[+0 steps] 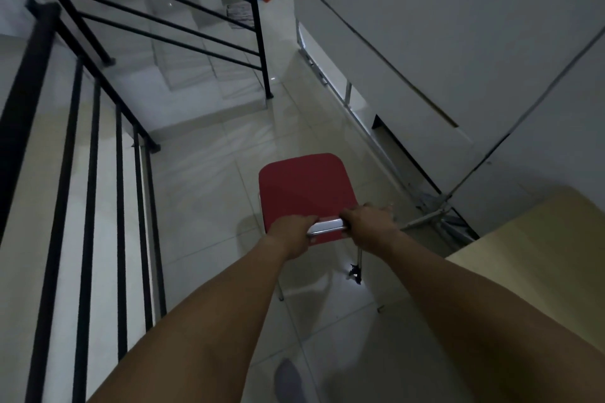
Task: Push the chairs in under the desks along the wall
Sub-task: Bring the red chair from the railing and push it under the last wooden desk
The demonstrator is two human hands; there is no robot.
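Both hands closed on the chair (306, 186): left hand (292, 236) and right hand (370, 222) grip the chrome top rail of the backrest, one each side. Chair sits mid-floor, out in the open, not under any worktop yet. Wood-tone worktop (537, 232) is near right; white worktops (409, 52) run far right along the wall.

Risks:
- Floor (209, 193) is glossy tile. Thin metal legs could skid or chatter; a hard shove may swing the chair off line.
- Folded metal stand (435, 216) lies on the floor just right of the chair, near the worktop gap. A leg could catch it.
- Black railing (98, 154) and stairwell at left. Narrow aisle, so too wide a turn clips the bars.
- Grip is high on the back; pushing there may tip the chair if a leg snags.

Materials: seat is red, matte, rounded corners, plastic or upholstered, can't tell. Frame is slim chrome tube. Railing is flat black steel bar.
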